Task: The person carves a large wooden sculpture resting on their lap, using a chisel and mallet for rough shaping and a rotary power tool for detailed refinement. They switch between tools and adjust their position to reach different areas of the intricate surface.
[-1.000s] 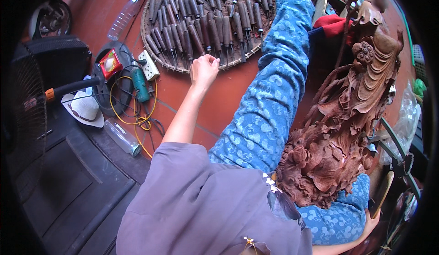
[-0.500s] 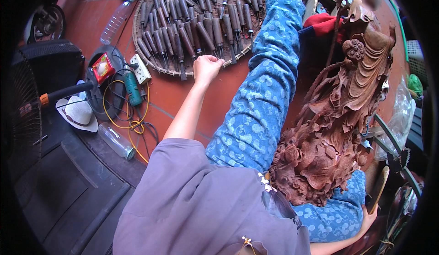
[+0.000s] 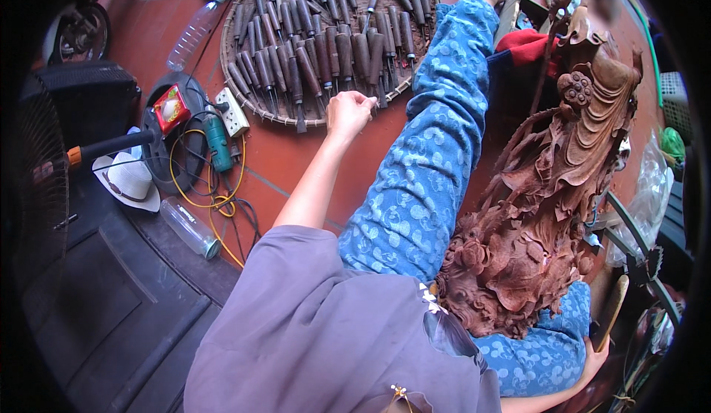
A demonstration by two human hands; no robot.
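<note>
"What's the red tiled floor (image 3: 274,154) carrying?"

"A round woven tray (image 3: 268,114) is sitting on it, and wooden-handled tools (image 3: 343,56) are lying in there, crowding side by side."

"And around the tray?"

"A clear plastic bottle (image 3: 194,35) is lying near its rim. A white power strip (image 3: 234,113) is resting just beside it, with a green power tool (image 3: 218,145) and tangled cords (image 3: 224,206) spreading close by. A dark oval base (image 3: 172,169) is standing alongside, bearing a red packet (image 3: 171,109)."

"What about that dark panelled surface (image 3: 89,309)?"

"A white hat (image 3: 132,180) is resting there, and a clear container (image 3: 189,226) is lying along its edge."
</note>
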